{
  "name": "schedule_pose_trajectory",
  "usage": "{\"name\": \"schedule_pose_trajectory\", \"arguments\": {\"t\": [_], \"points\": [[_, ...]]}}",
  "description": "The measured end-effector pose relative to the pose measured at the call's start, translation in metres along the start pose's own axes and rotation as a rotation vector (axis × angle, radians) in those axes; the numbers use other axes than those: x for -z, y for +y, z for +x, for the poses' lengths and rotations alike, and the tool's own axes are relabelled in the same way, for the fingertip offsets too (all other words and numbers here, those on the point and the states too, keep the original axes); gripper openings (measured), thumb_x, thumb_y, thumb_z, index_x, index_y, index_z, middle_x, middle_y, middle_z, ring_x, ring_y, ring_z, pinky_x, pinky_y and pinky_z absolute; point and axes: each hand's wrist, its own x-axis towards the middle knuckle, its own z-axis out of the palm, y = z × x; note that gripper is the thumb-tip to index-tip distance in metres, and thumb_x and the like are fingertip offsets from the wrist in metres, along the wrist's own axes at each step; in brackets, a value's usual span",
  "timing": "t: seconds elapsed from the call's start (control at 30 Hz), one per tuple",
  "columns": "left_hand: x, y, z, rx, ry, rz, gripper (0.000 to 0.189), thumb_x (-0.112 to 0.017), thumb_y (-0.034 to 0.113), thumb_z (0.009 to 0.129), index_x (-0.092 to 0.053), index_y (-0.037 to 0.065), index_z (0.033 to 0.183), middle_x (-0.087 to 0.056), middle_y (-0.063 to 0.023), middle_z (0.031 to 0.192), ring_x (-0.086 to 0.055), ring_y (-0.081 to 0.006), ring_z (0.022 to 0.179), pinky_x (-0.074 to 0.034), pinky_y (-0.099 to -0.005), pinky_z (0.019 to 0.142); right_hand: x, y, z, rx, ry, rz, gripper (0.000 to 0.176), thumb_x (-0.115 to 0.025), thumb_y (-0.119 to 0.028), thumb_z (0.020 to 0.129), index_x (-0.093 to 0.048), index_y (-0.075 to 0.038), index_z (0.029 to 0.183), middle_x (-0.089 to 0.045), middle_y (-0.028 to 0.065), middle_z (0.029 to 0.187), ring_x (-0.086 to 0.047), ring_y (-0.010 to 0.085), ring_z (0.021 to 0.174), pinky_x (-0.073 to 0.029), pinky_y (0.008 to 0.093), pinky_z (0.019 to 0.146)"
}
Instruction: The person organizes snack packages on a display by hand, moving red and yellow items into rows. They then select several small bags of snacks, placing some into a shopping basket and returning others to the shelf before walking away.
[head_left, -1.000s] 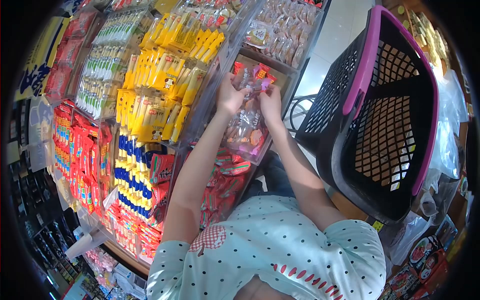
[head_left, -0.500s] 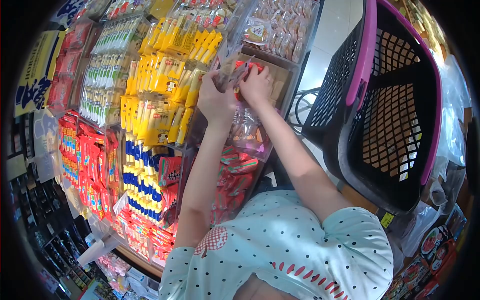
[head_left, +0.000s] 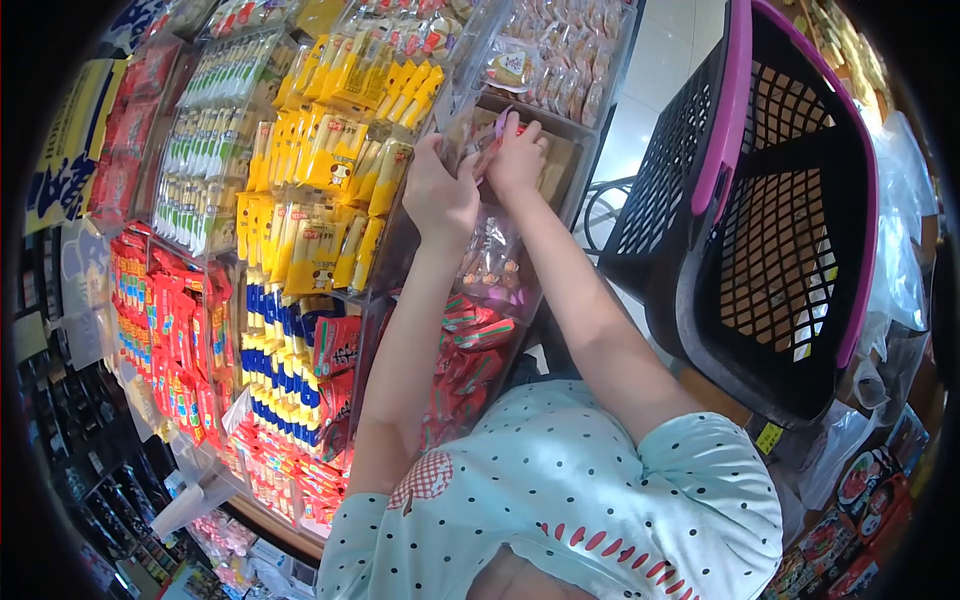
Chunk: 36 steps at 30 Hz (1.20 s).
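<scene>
Over a compartment of the snack display, my left hand [head_left: 440, 195] is closed on a clear plastic package [head_left: 466, 135] by its left side. My right hand [head_left: 517, 160] is closed at the other side of the same package, near its purple edge. Something red shows beside the right fingers. Just below both hands lie clear bags with a pink-purple print [head_left: 490, 255]. Left of my left hand are yellow snack packets [head_left: 335, 150]. Red packets [head_left: 465, 350] fill the compartment nearer my body.
A black shopping basket [head_left: 780, 220] with a magenta rim stands to the right. Individually wrapped snacks [head_left: 550, 60] lie in the compartment beyond my hands. White-green packets [head_left: 205, 150] and red packets [head_left: 180, 330] fill the left side. Plastic bags [head_left: 900, 230] hang at far right.
The package is turned and sits slightly closer between both hands. My right hand has shifted a little, covering more of the red item. The basket has barely moved.
</scene>
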Motion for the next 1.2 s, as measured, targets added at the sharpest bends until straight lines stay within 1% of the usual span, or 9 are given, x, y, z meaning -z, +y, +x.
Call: {"name": "schedule_pose_trajectory", "arguments": {"t": [0.27, 0.47, 0.67, 0.83, 0.93, 1.0, 1.03, 1.1, 1.2], "points": [[-0.008, 0.011, 0.012, 0.09, -0.086, 0.008, 0.05, -0.074, 0.019, 0.073, -0.046, 0.006, 0.113, -0.063, -0.0142, 0.1, -0.06, -0.0338, 0.094, -0.046, -0.0394, 0.081, 0.049, 0.019, -0.004, 0.115, 0.069, 0.291, 0.081, -0.073, -0.008, 0.064, -0.03, -0.007, 0.133, -0.039, 0.0224, 0.117, -0.049, 0.0425, 0.102, -0.046, 0.0444, 0.085], [-0.022, 0.012, 0.031, 0.117, -0.326, 0.005, 0.051, -0.075, 0.017, 0.071, -0.045, 0.004, 0.111, -0.063, -0.0194, 0.094, -0.062, -0.0359, 0.089, -0.048, -0.0429, 0.073, 0.069, 0.027, -0.021, 0.211, 0.441, 0.484, 0.088, -0.068, -0.005, 0.065, -0.018, 0.005, 0.137, -0.037, 0.0276, 0.12, -0.04, 0.043, 0.113, -0.035, 0.0429, 0.099], [-0.067, -0.028, 0.035, 0.198, -0.56, 0.041, 0.052, -0.076, 0.023, 0.07, -0.045, 0.003, 0.107, -0.064, -0.0231, 0.092, -0.061, -0.042, 0.09, -0.048, -0.0476, 0.077, 0.09, 0.027, -0.033, 0.257, 0.458, 0.638, 0.089, -0.065, -0.002, 0.066, -0.015, 0.002, 0.139, -0.033, 0.0265, 0.123, -0.04, 0.0435, 0.114, -0.034, 0.0454, 0.098], [-0.068, -0.031, 0.023, 0.227, -0.544, 0.119, 0.063, -0.076, 0.036, 0.071, -0.043, -0.001, 0.11, -0.063, -0.0249, 0.089, -0.06, -0.041, 0.091, -0.047, -0.0478, 0.077, 0.101, 0.027, -0.04, 0.304, 0.469, 0.704, 0.088, -0.066, -0.001, 0.067, -0.015, 0.003, 0.138, -0.034, 0.0252, 0.123, -0.041, 0.0403, 0.114, -0.035, 0.0429, 0.098], [-0.066, -0.021, 0.014, 0.326, -0.534, 0.105, 0.064, -0.073, 0.032, 0.074, -0.041, -0.004, 0.116, -0.058, -0.0298, 0.103, -0.056, -0.0426, 0.1, -0.045, -0.0475, 0.083, 0.103, 0.029, -0.046, 0.282, 0.455, 0.734, 0.088, -0.066, 0.0, 0.067, -0.015, 0.003, 0.138, -0.035, 0.0248, 0.123, -0.041, 0.039, 0.115, -0.034, 0.0419, 0.099], [-0.068, -0.024, 0.002, -0.06, -0.316, 0.161, 0.064, -0.07, 0.028, 0.078, -0.038, -0.005, 0.122, -0.051, -0.0308, 0.114, -0.053, -0.0437, 0.104, -0.044, -0.0473, 0.086, 0.105, 0.03, -0.051, 0.289, 0.447, 0.732, 0.088, -0.066, 0.0, 0.066, -0.015, 0.003, 0.138, -0.034, 0.0253, 0.123, -0.041, 0.0391, 0.115, -0.034, 0.0418, 0.1], [-0.066, -0.024, -0.002, -0.057, -0.311, 0.161, 0.064, -0.07, 0.028, 0.078, -0.038, -0.005, 0.122, -0.051, -0.0308, 0.114, -0.053, -0.0437, 0.104, -0.044, -0.0473, 0.086, 0.107, 0.031, -0.053, 0.29, 0.439, 0.728, 0.088, -0.066, 0.001, 0.066, -0.015, 0.004, 0.138, -0.034, 0.0258, 0.124, -0.041, 0.0393, 0.115, -0.034, 0.0416, 0.1], [-0.058, -0.021, -0.01, -0.352, -0.141, 0.358, 0.065, -0.067, 0.024, 0.078, -0.036, -0.005, 0.128, -0.046, -0.0257, 0.121, -0.045, -0.0392, 0.113, -0.038, -0.0419, 0.096, 0.107, 0.033, -0.056, 0.276, 0.435, 0.721, 0.089, -0.067, 0.001, 0.066, -0.015, 0.004, 0.138, -0.035, 0.0245, 0.124, -0.042, 0.0372, 0.115, -0.035, 0.0408, 0.099], [-0.045, -0.01, -0.02, -0.189, -0.174, 0.187, 0.057, -0.063, 0.024, 0.084, -0.038, -0.003, 0.127, -0.047, -0.0201, 0.12, -0.046, -0.0313, 0.114, -0.036, -0.0382, 0.098, 0.103, 0.038, -0.063, 0.18, 0.306, 0.921, 0.089, -0.068, 0.002, 0.066, -0.016, 0.003, 0.138, -0.038, 0.0211, 0.125, -0.045, 0.0314, 0.112, -0.037, 0.0377, 0.097]]}}
